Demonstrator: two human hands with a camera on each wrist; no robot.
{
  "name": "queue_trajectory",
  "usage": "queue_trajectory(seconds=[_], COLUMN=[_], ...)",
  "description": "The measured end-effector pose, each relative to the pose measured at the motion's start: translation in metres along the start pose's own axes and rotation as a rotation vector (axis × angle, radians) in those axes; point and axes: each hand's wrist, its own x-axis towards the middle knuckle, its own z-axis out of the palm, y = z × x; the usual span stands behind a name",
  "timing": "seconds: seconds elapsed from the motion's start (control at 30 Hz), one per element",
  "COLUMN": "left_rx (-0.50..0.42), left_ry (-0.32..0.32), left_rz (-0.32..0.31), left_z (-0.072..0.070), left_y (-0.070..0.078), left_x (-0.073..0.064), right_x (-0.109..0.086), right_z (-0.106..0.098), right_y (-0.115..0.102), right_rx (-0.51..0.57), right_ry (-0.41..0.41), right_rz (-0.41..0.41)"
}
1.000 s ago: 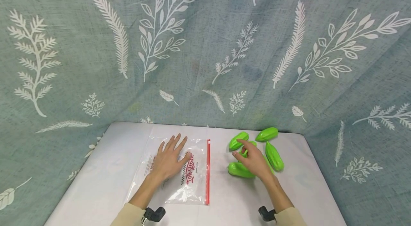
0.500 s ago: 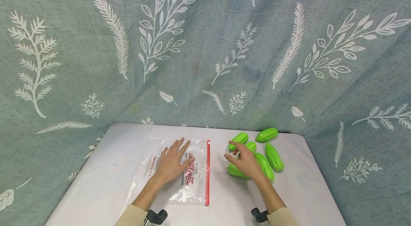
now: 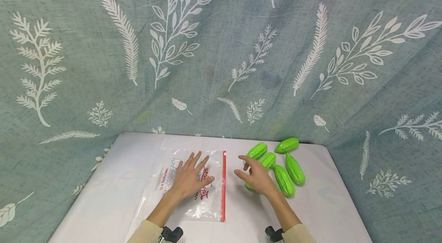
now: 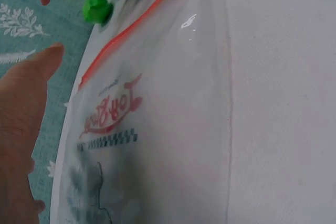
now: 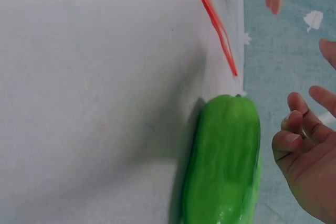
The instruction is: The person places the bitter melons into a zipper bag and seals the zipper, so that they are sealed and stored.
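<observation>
A clear plastic zip bag (image 3: 198, 210) with red lettering lies flat, its red zip edge (image 3: 223, 189) facing right. Over its middle is my left hand (image 3: 188, 179), fingers spread and holding nothing; the left wrist view shows its thumb (image 4: 37, 77) apart from the bag. Several green ridged, pod-shaped vegetables (image 3: 284, 181) lie to the right. My right hand (image 3: 257, 178) hovers at their left side, thumb and forefinger apart, other fingers loosely bent, with nothing in it. It partly hides one vegetable; a large one (image 5: 223, 166) fills the lower middle of the right wrist view.
Everything lies on a white-covered table (image 3: 331, 197). A blue-green curtain (image 3: 214, 63) with white leaf prints hangs behind it and at both sides. One vegetable (image 3: 287, 145) lies near the table's back edge, another (image 3: 295, 169) at the right of the group.
My right hand has moved left off the vegetables, uncovering more of them. My left hand has slid slightly right and down over the bag. The bag and vegetables lie as before.
</observation>
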Motion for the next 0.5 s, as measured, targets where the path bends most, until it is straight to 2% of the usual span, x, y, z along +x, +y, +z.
queue_trajectory(seconds=[0.33,0.5], left_rx=[0.033,0.04], left_ry=[-0.087,-0.087], left_rz=[-0.032,-0.04], left_z=[0.011,0.017], left_y=[0.007,0.007], left_x=[-0.002,-0.002], right_x=[-0.001,-0.001], right_z=[0.011,0.014], right_y=[-0.004,-0.007], right_rx=[-0.006,-0.019], right_ry=[-0.04,-0.061], right_rz=[-0.002,-0.009])
